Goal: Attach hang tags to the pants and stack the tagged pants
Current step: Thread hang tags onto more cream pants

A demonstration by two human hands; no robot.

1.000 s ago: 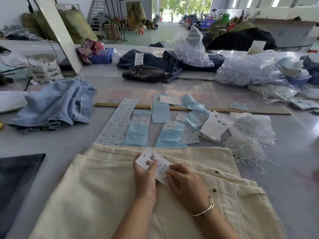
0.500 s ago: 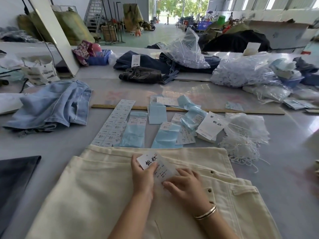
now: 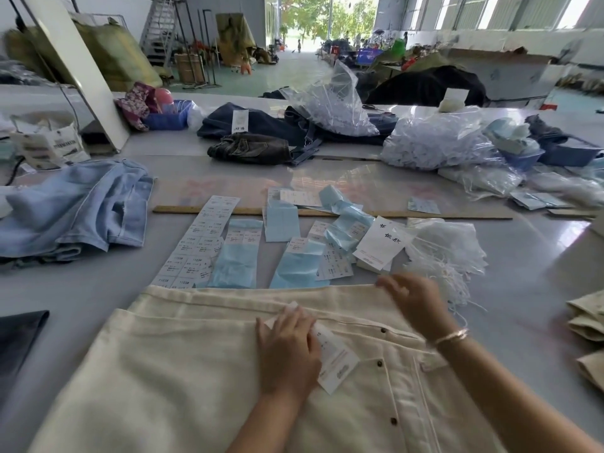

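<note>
A: Where did your hands sit?

B: Your left hand [image 3: 287, 351] lay flat, fingers straight, pressing the hang tag [image 3: 336, 361] onto the cream pants [image 3: 170, 371]. Your right hand [image 3: 413, 300] was apart from it, up at the far waistband edge, fingers loosely spread; blurred there, so I could not tell whether they pinched the cloth. A bangle [image 3: 452, 336] was on that wrist.

A: And the tag?

B: It lay tilted on the pants, its upper end under your palm, its lower corner free near the row of dark buttons [image 3: 379, 363].

A: What crowded the edges?

B: Just beyond the waistband lay sticker sheets [image 3: 199, 243] and blue backing strips [image 3: 235, 263], touching or nearly touching the hem line. The stack of blank tags [image 3: 380, 243] sat right of them, beside the heap of white strings [image 3: 447, 253]. A wooden ruler [image 3: 327, 213] ran across behind those.

A: Room at the sides?

B: Bare grey table [image 3: 75, 289] showed left of the pants, between the light blue jeans [image 3: 75, 217] and a dark garment [image 3: 19, 338] at the near left edge. To the right, bare surface ran to folded beige pants [image 3: 588, 318] at the frame edge.
</note>
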